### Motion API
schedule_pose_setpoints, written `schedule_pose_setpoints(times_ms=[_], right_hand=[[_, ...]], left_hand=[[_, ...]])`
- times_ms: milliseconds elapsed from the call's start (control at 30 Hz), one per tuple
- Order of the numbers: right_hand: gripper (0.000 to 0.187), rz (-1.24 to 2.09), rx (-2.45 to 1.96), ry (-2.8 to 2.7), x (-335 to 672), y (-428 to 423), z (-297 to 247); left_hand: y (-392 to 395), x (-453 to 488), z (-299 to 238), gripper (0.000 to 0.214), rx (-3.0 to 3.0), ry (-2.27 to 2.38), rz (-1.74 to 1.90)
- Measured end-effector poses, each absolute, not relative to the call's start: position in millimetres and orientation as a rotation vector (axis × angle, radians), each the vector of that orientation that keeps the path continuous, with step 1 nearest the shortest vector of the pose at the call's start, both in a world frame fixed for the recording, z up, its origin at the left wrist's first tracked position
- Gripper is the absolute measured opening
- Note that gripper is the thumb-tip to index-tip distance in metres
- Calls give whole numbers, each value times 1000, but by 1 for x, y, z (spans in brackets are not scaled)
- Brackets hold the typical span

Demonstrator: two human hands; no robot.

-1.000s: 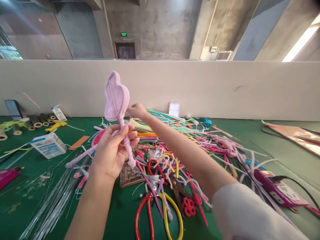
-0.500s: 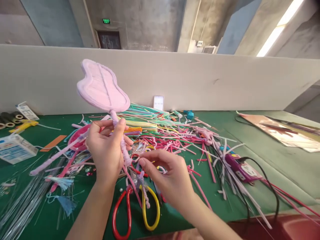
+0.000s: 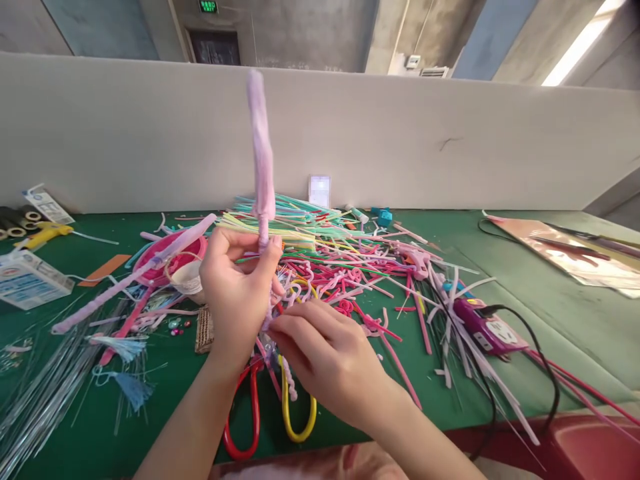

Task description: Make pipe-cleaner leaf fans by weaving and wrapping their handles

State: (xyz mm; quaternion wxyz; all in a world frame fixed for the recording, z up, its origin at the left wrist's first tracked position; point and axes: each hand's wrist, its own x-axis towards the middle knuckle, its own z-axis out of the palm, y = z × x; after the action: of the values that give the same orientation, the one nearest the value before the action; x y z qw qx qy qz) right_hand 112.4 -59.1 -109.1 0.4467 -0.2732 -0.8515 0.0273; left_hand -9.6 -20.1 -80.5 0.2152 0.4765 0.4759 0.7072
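Observation:
My left hand (image 3: 233,293) is closed round the wrapped handle of a fuzzy pale-pink pipe-cleaner fan (image 3: 263,163). The fan stands upright and is seen edge-on. At the handle's lower end, my right hand (image 3: 333,367) pinches with thumb and forefinger; its fingertips partly hide that end. Below the hands lie scissors with one red and one yellow handle (image 3: 256,407), their blades mostly covered. Behind the left wrist are a roll of ribbon or tape (image 3: 189,279) and a small woven brown piece (image 3: 204,330).
Many loose pipe cleaners (image 3: 330,260) cover the middle of the green table. To the left lie a pink round fan-like piece (image 3: 153,267), blue tassels (image 3: 133,390), clear strips and a carton (image 3: 33,280). A purple device (image 3: 485,333) with a black cable is at right.
The fan has turned from showing its broad face to edge-on and stands straighter. My right hand has moved left to the handle's lower end. The view has tilted down slightly.

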Motion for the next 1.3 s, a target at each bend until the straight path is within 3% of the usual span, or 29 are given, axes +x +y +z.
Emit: schedule_pose_setpoints(times_ms=[100,267,567,900,1133,1233,1300], right_hand=[[14,182,-715,-2163,117,-57,-102],[8,687,-631,-2119,132,-52,-95],[7,1083,-623,-1806,137,-51,-107],[15,1286,-666,-1467,118,-56,-125],[31,1554,-578,-1274,105,-56,-130],[25,1497,-611,-1318,108,-55,-129],[12,1284,-694,-1347,113,-56,-128]], left_hand=[[-21,-6,-83,30,1321,1275,1895],[-28,-1,-80,28,1255,1200,1776],[-36,5,-71,21,1156,1142,1756],[-33,7,-64,32,752,973,1588],[-30,11,-67,18,511,959,1652],[-29,7,-72,20,619,978,1738],[-29,5,-73,17,692,1021,1794]])
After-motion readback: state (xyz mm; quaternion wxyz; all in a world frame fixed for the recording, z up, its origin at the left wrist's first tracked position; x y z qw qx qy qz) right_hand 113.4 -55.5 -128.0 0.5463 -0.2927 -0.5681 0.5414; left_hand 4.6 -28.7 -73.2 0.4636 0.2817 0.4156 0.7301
